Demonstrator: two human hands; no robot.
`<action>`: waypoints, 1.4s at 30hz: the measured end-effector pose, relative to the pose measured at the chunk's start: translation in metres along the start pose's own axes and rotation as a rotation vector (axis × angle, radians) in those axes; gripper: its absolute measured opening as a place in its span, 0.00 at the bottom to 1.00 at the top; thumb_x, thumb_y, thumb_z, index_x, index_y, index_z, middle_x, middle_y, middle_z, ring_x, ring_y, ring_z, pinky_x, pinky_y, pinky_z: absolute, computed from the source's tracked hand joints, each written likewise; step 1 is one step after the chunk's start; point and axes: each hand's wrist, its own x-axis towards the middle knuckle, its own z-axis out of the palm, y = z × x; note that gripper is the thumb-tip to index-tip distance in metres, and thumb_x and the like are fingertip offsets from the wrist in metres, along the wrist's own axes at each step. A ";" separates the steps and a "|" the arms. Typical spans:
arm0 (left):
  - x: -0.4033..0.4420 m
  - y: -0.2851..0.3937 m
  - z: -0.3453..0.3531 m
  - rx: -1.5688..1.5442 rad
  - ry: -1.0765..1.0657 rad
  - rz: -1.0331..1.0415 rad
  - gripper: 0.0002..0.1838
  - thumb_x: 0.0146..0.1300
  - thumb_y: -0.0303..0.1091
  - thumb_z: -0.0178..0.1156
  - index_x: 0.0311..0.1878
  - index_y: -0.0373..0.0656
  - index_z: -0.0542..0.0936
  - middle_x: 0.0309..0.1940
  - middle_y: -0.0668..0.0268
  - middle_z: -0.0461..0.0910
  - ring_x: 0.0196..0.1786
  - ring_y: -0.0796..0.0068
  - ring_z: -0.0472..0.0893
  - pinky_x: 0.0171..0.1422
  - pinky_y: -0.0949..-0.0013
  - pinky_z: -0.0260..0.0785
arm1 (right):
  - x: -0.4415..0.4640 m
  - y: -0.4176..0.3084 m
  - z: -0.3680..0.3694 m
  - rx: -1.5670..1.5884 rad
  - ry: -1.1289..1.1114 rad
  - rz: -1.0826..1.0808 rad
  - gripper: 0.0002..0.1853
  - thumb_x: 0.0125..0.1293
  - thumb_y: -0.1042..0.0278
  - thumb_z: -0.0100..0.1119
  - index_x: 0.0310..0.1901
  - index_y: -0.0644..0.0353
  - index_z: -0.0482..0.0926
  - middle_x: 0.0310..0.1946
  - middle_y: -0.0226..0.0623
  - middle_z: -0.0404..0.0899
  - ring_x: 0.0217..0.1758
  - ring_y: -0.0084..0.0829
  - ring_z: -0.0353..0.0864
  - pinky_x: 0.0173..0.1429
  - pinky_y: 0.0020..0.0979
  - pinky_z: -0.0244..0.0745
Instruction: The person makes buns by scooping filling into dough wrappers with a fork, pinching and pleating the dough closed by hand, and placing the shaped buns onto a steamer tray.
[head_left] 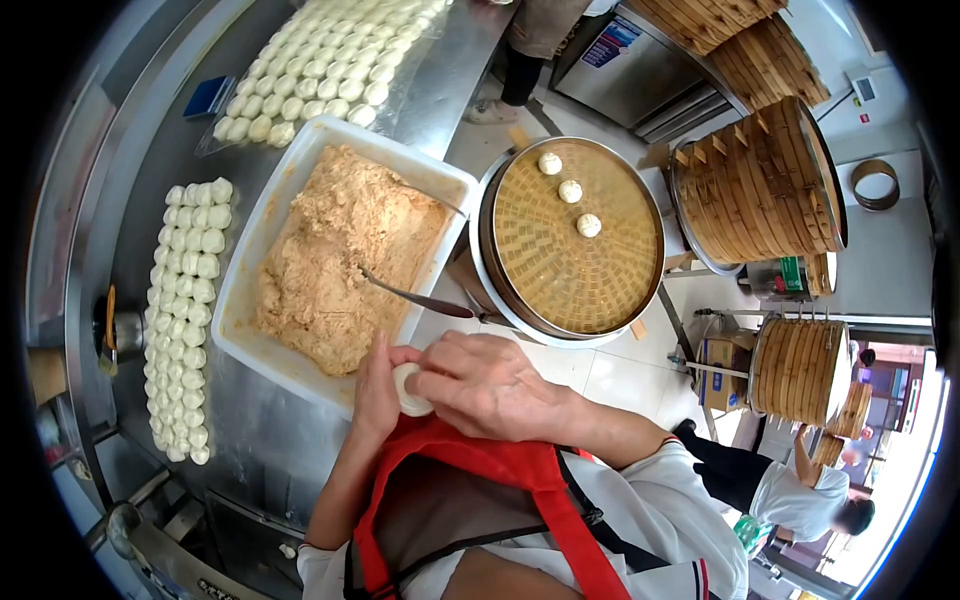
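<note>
Close to my chest, a round white dough bun (412, 398) sits between both hands. My left hand (374, 392) is closed around its left side. The fingers of my right hand (487, 387) are bent and pressed together on its other side; whether filling is inside is hidden. Just beyond them is a white plastic tub (228, 318) with a mound of pale orange-brown minced filling (340, 250). A metal spatula (415, 296) sticks out of the filling toward my right hand. To the right, a round steamer tray (560, 270) carries three pleated buns (570, 191).
Rows of dough pieces (185, 310) line the steel table (262, 430) at left, and many more dough pieces (330, 65) cover a sheet behind the tub. Stacked bamboo steamers (755, 190) stand at right. A co-worker (795, 495) is at far right; another person's legs (522, 75) show at the top.
</note>
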 end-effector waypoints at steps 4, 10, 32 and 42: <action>0.002 -0.006 0.003 -0.004 -0.062 -0.087 0.43 0.75 0.61 0.25 0.35 0.34 0.82 0.27 0.64 0.82 0.32 0.75 0.79 0.39 0.73 0.73 | -0.010 0.002 0.004 0.049 -0.012 -0.003 0.13 0.44 0.77 0.66 0.31 0.59 0.73 0.31 0.36 0.72 0.34 0.38 0.76 0.34 0.36 0.74; 0.000 0.006 0.008 0.053 -0.181 -0.110 0.45 0.75 0.63 0.25 0.42 0.32 0.83 0.31 0.61 0.84 0.35 0.75 0.81 0.42 0.72 0.74 | -0.017 0.001 0.002 0.059 0.013 0.004 0.12 0.45 0.77 0.65 0.30 0.58 0.72 0.31 0.36 0.73 0.34 0.39 0.77 0.35 0.37 0.75; -0.013 0.028 0.053 -0.320 -0.309 -0.030 0.41 0.73 0.63 0.21 0.71 0.38 0.63 0.69 0.57 0.65 0.69 0.62 0.67 0.75 0.61 0.57 | -0.057 0.016 -0.003 0.218 0.014 0.180 0.36 0.50 0.67 0.72 0.62 0.57 0.69 0.49 0.46 0.76 0.54 0.49 0.76 0.57 0.45 0.71; -0.029 0.056 0.032 -0.036 -0.356 0.115 0.32 0.75 0.53 0.39 0.69 0.35 0.61 0.60 0.43 0.71 0.56 0.50 0.79 0.56 0.53 0.76 | -0.146 0.086 -0.064 0.108 0.373 0.777 0.33 0.51 0.63 0.74 0.60 0.60 0.73 0.55 0.50 0.78 0.59 0.46 0.78 0.61 0.38 0.75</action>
